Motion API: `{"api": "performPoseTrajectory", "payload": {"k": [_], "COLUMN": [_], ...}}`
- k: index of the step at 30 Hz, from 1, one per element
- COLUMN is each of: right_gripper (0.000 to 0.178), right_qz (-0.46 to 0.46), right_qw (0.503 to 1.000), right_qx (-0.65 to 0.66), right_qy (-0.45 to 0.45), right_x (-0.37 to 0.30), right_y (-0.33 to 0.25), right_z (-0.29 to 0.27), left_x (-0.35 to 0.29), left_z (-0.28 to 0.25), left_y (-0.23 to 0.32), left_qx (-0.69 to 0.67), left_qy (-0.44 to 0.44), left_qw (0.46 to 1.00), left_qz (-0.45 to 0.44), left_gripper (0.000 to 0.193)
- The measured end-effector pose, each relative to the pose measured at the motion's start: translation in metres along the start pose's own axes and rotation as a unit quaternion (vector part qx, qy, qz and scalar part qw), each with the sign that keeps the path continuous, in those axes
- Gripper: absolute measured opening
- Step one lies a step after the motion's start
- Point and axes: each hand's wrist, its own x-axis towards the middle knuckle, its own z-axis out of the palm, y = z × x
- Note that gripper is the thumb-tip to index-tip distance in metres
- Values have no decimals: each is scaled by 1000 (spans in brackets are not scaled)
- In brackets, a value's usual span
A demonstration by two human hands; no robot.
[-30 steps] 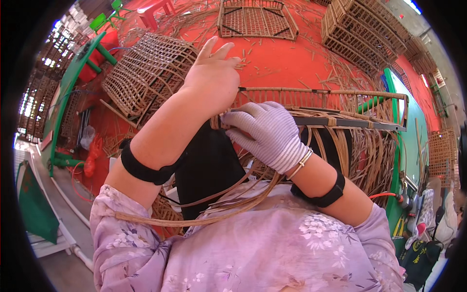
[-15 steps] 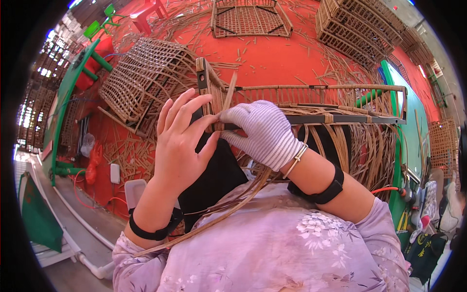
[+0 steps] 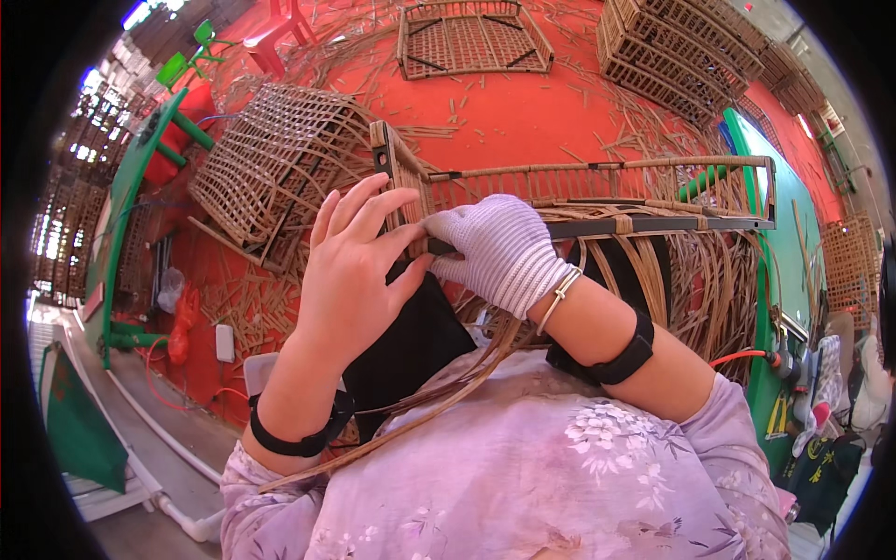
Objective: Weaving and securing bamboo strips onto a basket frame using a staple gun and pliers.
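Observation:
A black metal frame wrapped with brown rattan [image 3: 644, 226] lies across in front of me, its left corner post rising near my hands. My bare left hand [image 3: 359, 266] has thumb and forefinger closed at that corner, while its other fingers stay spread beside the post. Against the same corner, my right hand [image 3: 495, 247] in a striped white-and-purple glove has its fingers pinched together; the rattan strip in them is mostly hidden. Loose rattan strips [image 3: 481, 364] run from below the glove to my lap. Black cloth [image 3: 411, 327] shows under the left hand.
A woven rattan basket [image 3: 280, 154] lies tipped at the left. Another basket frame [image 3: 476, 42] and stacked baskets [image 3: 677, 56] stand farther off. Green tables [image 3: 140, 205] flank me, and strip scraps [image 3: 257, 313] litter the red floor. Long strips [image 3: 719, 289] hang at the right.
The strip end that stuck up beside the corner post no longer shows. Both hands stay at the corner with small finger shifts; the whole view has moved slightly.

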Motion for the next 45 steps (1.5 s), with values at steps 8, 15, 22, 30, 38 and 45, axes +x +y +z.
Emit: {"api": "performPoseTrajectory", "payload": {"k": [8,15,22,30,38,45], "right_gripper": [27,33,52,23,29,32], "right_qz": [-100,97,218,242,253,250], "right_qw": [974,922,687,693,732,743], "right_qx": [86,374,691,675,629,615], "right_qy": [187,8,-64,-75,-64,-83], "right_x": [-39,-56,-50,-32,-32,-30], "right_y": [-12,-14,-17,-9,-14,-17], "right_z": [-13,18,29,38,38,32], "left_x": [-2,-3,-5,-8,-11,0], "left_z": [-1,1,1,9,14,12], "left_y": [0,-1,-3,-5,-18,-37], "left_qx": [24,0,-18,-43,-70,-105], "left_qy": [5,-3,-1,12,16,-25], "left_qw": [1000,1000,1000,999,997,991], "left_qz": [-1,-4,-3,-13,13,76], "left_gripper": [17,15,16,17,23,21]}}
